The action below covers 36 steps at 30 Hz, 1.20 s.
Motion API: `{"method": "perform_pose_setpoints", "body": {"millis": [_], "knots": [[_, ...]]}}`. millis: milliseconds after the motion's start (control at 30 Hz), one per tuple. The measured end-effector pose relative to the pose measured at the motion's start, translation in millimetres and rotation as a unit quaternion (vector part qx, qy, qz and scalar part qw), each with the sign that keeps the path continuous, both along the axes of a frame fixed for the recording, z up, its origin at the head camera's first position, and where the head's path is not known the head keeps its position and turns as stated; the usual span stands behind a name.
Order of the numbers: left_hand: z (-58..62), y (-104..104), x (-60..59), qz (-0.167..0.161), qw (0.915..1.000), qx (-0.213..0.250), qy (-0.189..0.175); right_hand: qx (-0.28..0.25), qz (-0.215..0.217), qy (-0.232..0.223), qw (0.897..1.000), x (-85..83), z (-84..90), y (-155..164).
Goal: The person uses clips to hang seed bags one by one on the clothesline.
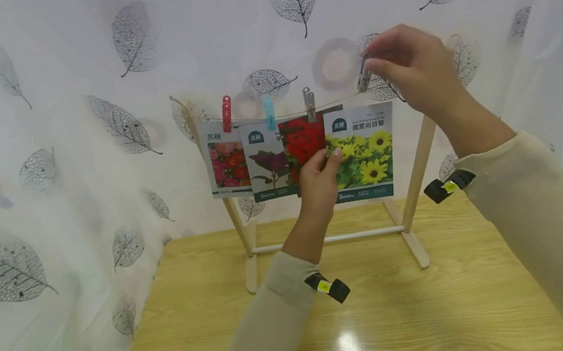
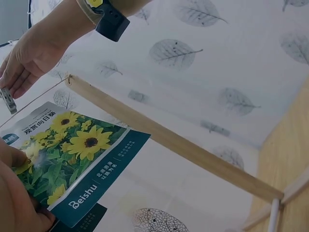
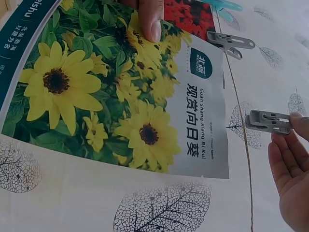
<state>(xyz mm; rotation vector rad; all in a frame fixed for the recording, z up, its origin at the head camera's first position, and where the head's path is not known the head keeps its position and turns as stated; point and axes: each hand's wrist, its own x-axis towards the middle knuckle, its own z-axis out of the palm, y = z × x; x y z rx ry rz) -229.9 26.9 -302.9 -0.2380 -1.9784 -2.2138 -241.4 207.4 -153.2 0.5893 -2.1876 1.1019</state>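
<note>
Stretching up from the near edge of a pale wooden table [image 1: 383,315], two cream sleeves, each with a black wrist strap carrying a yellow tag. Left hand [image 1: 318,180] raised above the table, thumb and fingers pinching the left edge of a sunflower seed packet [image 1: 363,151], thumb pressed flat on the yellow blooms. Same packet in the left wrist view [image 2: 72,154], teal band along its bottom edge, and in the right wrist view [image 3: 120,92], with the left thumb on its upper part. Packet held up just under a thin string [image 1: 341,99], upper edge close to the line, not yet clipped.

Higher and to the right, right hand [image 1: 413,68] pinching a small grey metal clip [image 1: 363,79] between thumb and fingertips, clip right at the string above the packet's top right corner. In the right wrist view, clip [image 3: 268,122] beside the string [image 3: 244,145], fingers closed on its tail; whether it touches the line cannot be told.

Further back, a light wooden frame [image 1: 418,173] standing on the table, string stretched between its two slanted posts. Along the string, from the left: red peg [image 1: 226,114], blue peg [image 1: 269,112], grey clip [image 1: 309,104], holding three other flower packets [image 1: 258,160] that overlap one another. Behind everything, a white curtain [image 1: 67,108] printed with grey skeleton leaves.
</note>
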Motion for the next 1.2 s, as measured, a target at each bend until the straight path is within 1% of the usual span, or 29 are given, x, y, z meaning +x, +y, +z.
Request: {"method": "perform_pose_setpoints", "body": {"millis": [133,300,600,967,1200], "knots": [[2.4,2.2,0.0,0.002,0.9999,0.012,-0.002,-0.007,0.014,-0.007,1.000,-2.8,1.4,-3.6],[5.2,3.8,0.5,0.001,0.9997,0.022,-0.006,-0.003,0.025,-0.013,1.000,-5.0,2.5,-7.2],[11.2,3.8,-1.5,0.003,0.9998,0.018,-0.012,0.020,0.021,-0.058,0.998,-9.3,-0.1,-6.7],[13.4,4.4,-2.1,-0.001,0.9997,0.020,-0.011,0.027,0.026,-0.062,0.997,-9.5,-4.9,-6.5],[15.2,4.7,-0.6,0.001,0.9999,0.017,-0.003,0.039,0.010,-0.081,0.996,-9.7,-3.8,-5.6]]}}
